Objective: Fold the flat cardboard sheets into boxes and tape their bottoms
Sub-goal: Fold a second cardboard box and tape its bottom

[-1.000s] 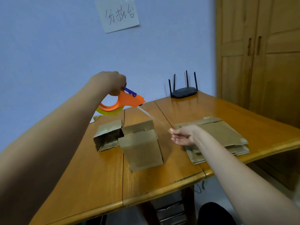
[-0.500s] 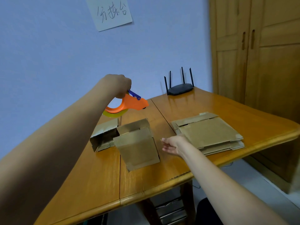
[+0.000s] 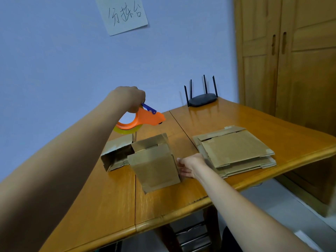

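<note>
A folded cardboard box [image 3: 154, 164] stands in the middle of the wooden table [image 3: 109, 206], its flaps closed on top. My right hand [image 3: 189, 166] touches its right side with straight fingers. My left hand [image 3: 131, 98] grips the handle of an orange tape dispenser [image 3: 143, 119], held in the air above and behind the box. A second folded box [image 3: 116, 153] lies on its side to the left, its opening facing me. A stack of flat cardboard sheets [image 3: 234, 150] lies to the right.
A black router [image 3: 201, 100] with antennas sits at the table's far edge by the blue wall. A wooden wardrobe [image 3: 291, 60] stands at the right. A paper note [image 3: 123, 14] hangs on the wall. Drawers [image 3: 190, 235] show under the table.
My right hand has moved left from near the flat stack to the standing box's side. The stretched tape strip seen earlier is gone. The dispenser stays raised.
</note>
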The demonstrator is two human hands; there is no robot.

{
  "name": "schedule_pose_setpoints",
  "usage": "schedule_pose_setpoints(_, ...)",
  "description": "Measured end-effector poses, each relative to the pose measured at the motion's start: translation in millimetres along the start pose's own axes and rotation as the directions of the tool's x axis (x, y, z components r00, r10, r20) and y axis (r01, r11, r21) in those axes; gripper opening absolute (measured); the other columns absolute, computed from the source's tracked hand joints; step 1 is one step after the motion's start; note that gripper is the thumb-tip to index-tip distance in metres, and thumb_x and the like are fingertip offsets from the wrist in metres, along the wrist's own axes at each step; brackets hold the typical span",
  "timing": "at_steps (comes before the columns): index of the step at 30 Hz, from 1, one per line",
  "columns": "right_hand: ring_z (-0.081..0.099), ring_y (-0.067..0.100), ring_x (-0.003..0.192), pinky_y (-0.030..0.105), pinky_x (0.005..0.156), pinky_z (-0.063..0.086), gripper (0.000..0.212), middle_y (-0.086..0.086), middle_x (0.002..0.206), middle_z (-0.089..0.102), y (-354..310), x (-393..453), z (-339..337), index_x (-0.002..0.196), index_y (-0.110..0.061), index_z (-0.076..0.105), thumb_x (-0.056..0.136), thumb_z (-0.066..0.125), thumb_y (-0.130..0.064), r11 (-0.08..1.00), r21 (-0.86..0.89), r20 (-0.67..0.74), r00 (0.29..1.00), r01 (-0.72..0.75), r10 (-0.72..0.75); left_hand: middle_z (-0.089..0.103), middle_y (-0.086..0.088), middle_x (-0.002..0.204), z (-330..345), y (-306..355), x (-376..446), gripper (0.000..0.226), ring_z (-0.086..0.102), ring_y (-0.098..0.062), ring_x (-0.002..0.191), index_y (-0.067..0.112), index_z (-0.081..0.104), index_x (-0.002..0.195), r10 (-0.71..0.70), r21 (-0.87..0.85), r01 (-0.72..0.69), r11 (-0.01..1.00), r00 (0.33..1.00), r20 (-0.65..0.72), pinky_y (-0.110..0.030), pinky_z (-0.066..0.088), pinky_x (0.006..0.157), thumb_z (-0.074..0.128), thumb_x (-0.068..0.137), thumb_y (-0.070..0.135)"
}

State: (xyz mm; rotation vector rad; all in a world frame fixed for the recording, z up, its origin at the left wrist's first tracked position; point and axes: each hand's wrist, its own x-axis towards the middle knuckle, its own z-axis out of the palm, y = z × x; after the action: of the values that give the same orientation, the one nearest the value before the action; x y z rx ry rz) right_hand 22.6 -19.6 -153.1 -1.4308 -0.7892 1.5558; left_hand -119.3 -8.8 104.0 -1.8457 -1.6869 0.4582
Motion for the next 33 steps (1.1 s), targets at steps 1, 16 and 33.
schedule_pose_setpoints(1,0.074,0.029,0.079,0.044,0.066,0.064,0.016,0.015,0.087,0.075,0,-1,1,0.098,0.000,0.069,0.086,0.078,-0.005,1.000,-0.008,-0.007,1.000,-0.001,0.001,0.055,-0.007,0.108,0,0,0,0.033,0.060,-0.027,0.092,0.018,0.059,0.127,0.002,-0.003,-0.002,1.000,1.000,-0.002,-0.034,0.050,0.078,0.058,0.094,0.011)
schedule_pose_setpoints(16,0.069,0.026,0.090,0.034,0.074,0.062,0.026,0.010,0.103,0.069,11,-12,8,0.115,-0.006,0.066,0.090,0.073,-0.008,0.963,-0.245,-0.121,0.981,0.116,-0.149,0.052,-0.007,0.105,1,4,1,0.033,0.058,-0.027,0.091,0.016,0.058,0.126,0.013,-0.037,-0.012,0.999,1.000,0.012,-0.033,0.049,0.076,0.056,0.094,0.009)
schedule_pose_setpoints(33,0.031,0.027,0.148,0.049,0.117,0.036,0.118,0.002,0.161,0.034,27,-59,27,0.162,-0.025,0.004,0.075,0.067,-0.074,0.738,-0.364,0.276,0.822,0.569,-0.498,0.054,-0.009,0.108,-11,11,-3,0.030,0.057,-0.026,0.087,0.014,0.060,0.124,0.020,-0.051,-0.020,0.998,1.000,-0.003,-0.032,0.046,0.072,0.055,0.094,0.009)
